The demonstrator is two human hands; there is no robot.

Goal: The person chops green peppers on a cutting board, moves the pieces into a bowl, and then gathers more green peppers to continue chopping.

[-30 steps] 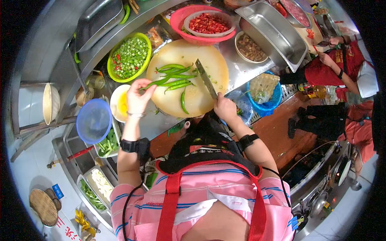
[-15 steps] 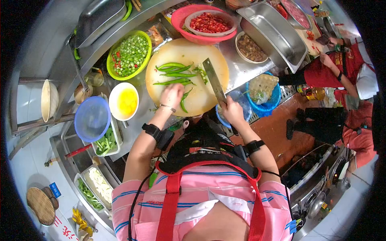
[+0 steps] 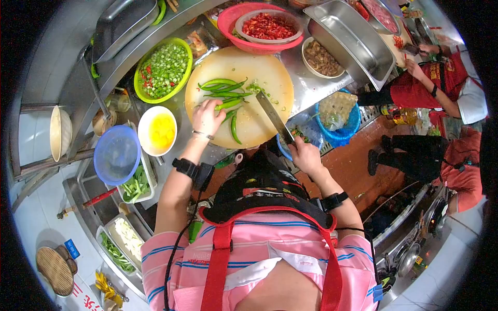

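Note:
Several long green chili peppers [image 3: 224, 84] lie on a round cutting board [image 3: 259, 129]. My left hand [image 3: 207, 118] is on the board's left side, its curled fingers closed on the left end of one green chili pepper [image 3: 231, 104]. My right hand [image 3: 305, 155] grips the handle of a cleaver [image 3: 273, 116]. The blade slants over the board's right part, its tip close to the right ends of the peppers. Small cut green pieces [image 3: 255, 86] lie just beyond the blade tip.
Around the board stand a green basket of chopped peppers [image 3: 165, 70], a white bowl of yellow egg [image 3: 161, 132], a pink basin [image 3: 228, 28] with chopped red peppers, a bowl of brown pieces [image 3: 320, 58] and a steel pan [image 3: 358, 46]. Co-workers [image 3: 423, 85] stand at right.
My left hand has shifted left and slightly up to the peppers' left ends. The cleaver has come down and left, its tip now nearer the peppers.

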